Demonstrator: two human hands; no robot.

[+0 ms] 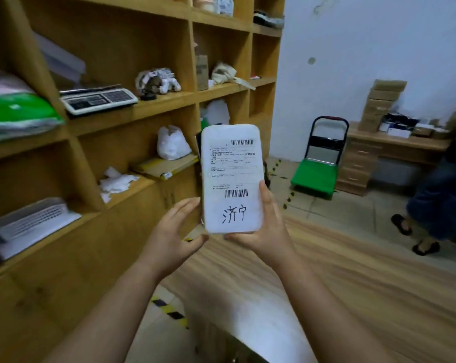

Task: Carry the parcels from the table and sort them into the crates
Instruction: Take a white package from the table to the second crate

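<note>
Parcel (232, 179) is up in front of me, upright, label facing me, handwritten characters at the bottom, held in the air above the table's (352, 284) left edge. My right hand (261, 231) grips its lower right corner, thumb up the right side. My left hand (172, 237) is at the lower left edge, fingers curved and spread, thumb tip near the bottom corner; can't tell if it's actually touching. Wooden shelf (117, 121) on the left with a scale (98, 99); green trolley (317, 169) near the far wall
</note>
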